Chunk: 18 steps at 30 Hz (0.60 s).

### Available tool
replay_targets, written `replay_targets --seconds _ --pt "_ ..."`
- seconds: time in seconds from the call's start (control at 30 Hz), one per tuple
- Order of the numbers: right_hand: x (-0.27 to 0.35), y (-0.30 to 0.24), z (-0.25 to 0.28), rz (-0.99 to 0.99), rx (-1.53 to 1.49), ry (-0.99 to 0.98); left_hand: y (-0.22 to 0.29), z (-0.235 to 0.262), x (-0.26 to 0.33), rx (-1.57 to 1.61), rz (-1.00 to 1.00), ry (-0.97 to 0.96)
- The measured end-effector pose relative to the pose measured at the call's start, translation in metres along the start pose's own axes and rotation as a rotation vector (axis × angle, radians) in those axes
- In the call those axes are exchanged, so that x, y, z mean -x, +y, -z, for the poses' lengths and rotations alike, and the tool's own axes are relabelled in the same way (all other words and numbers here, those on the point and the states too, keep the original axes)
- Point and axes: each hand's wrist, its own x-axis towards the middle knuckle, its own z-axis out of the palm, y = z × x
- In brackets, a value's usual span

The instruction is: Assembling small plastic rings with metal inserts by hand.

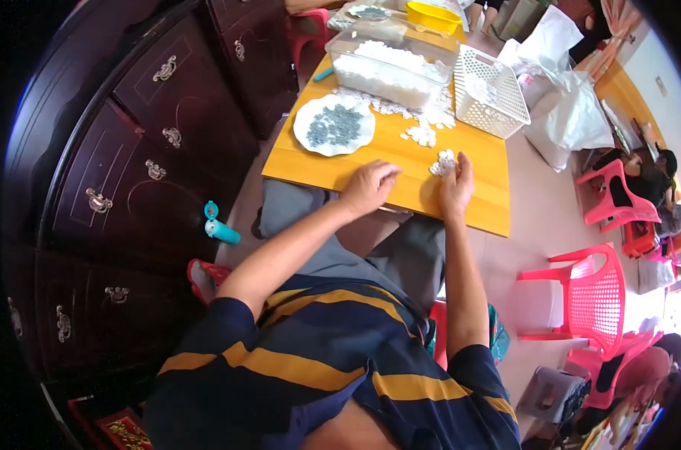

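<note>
As the hands stand now: I see them apart from each other, both by the near edge of the surface [479, 214].
Left hand [372, 186]: its fingers are curled above the near edge; whether they pinch something, I cannot tell.
Right hand [457, 191]: it is half curled, nearer the near right corner, with the white pieces [441, 163] at its thumb; I cannot tell if it grips or only touches them.
Loose pieces [421, 135]: they lie farther from the near edge, before the clear tub [389, 88].
Plate [301, 120]: white and wavy, it stands by the left edge with dark pieces [334, 126] on it.
Basket [498, 116]: it sits along the right edge.
Careful handling: I would keep the right fingers low and slightly cupped, since such small pieces could easily slip over the near edge, and take few at once.
</note>
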Motion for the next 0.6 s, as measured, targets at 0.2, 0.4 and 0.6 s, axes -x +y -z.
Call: replay_targets --seconds 0.2,0.4,0.6 --pt "0.008 0.003 0.014 -0.086 -0.145 -0.017 -0.013 -0.009 -0.036 -0.291 0.007 -0.063" --pt "0.016 0.008 0.024 -0.081 -0.226 0.030 -0.006 -0.026 -0.064 -0.464 0.044 -0.190" --pt "0.021 -0.011 0.025 -0.103 -0.318 0.025 -0.011 -0.031 -0.076 -0.603 -0.037 -0.258"
